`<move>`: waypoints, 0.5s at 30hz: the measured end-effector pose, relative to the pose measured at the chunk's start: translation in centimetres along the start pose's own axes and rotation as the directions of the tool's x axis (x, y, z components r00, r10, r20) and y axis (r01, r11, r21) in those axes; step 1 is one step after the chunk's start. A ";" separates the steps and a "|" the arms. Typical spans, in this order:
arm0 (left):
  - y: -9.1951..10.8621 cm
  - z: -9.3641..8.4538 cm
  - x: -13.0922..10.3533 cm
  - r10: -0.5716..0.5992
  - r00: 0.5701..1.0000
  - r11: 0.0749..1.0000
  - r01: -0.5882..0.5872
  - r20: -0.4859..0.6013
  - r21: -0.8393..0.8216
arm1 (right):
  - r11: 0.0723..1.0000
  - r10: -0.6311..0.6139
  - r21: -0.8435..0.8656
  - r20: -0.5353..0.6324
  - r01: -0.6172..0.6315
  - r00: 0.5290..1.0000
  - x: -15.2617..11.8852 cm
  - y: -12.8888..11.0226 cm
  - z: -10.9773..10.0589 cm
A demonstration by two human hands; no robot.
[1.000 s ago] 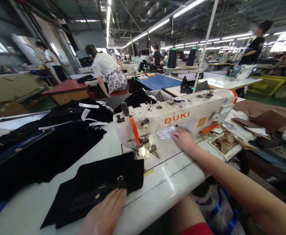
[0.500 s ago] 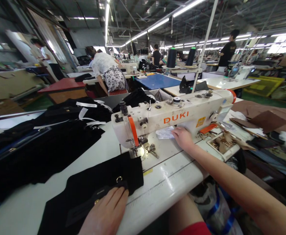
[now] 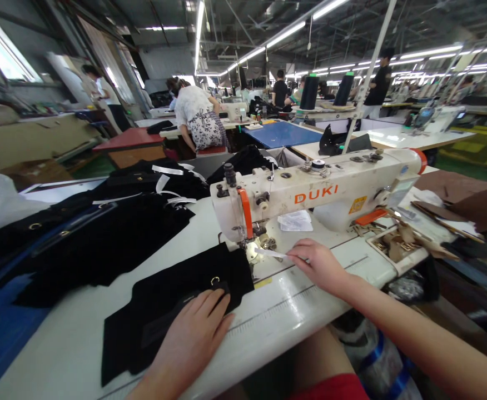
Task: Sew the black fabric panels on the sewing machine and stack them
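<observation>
My left hand (image 3: pixel 199 328) lies flat on a black fabric piece (image 3: pixel 155 294) with a gold ring, its fingers just below the ring. Between the thumb and fingers of my right hand (image 3: pixel 319 265) is a thin white strip (image 3: pixel 271 253), its free end pointing left toward the needle area. The white sewing machine (image 3: pixel 281 191), with an orange lever, stands over the fabric's right corner. Under its arm rests a small stack of white labels (image 3: pixel 295 221).
Black fabric pieces (image 3: pixel 102 233) with white strips are piled at the left. A tray of metal fittings (image 3: pixel 397 244) sits to the right of the machine. Two dark thread cones (image 3: pixel 309 93) stand behind it. Several people are at work farther back.
My right hand has moved from the white stack toward the needle, now with a single strip in its fingers. The view has shifted left. My left hand stays on the black fabric.
</observation>
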State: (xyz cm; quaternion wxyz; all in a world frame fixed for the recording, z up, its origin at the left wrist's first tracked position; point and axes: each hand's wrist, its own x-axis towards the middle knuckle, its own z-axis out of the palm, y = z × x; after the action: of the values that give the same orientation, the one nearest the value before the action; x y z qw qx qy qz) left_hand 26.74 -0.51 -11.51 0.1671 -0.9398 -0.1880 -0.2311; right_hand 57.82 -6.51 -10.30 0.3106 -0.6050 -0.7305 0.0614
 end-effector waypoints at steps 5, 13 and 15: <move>0.6 -0.9 0.0 -0.050 0.994 0.996 0.042 -0.099 -0.081 | 0.992 -0.116 -0.033 0.063 0.118 0.991 0.6 -3.8 1.9; 0.3 0.5 3.6 0.040 0.992 0.989 -0.057 -0.122 -0.139 | 0.986 -0.165 0.048 0.139 0.160 0.976 3.5 -6.6 5.7; -0.6 1.3 3.9 0.002 0.991 0.983 -0.026 -0.134 -0.181 | 0.989 -0.131 0.088 0.100 0.123 0.986 3.6 -6.3 5.9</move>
State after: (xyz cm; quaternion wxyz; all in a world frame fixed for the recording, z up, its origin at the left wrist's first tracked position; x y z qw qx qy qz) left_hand 30.16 1.56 -10.50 0.0940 -0.9350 -0.1479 -0.3084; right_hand 49.10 -3.12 -10.77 0.2994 -0.5399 -0.7799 0.1029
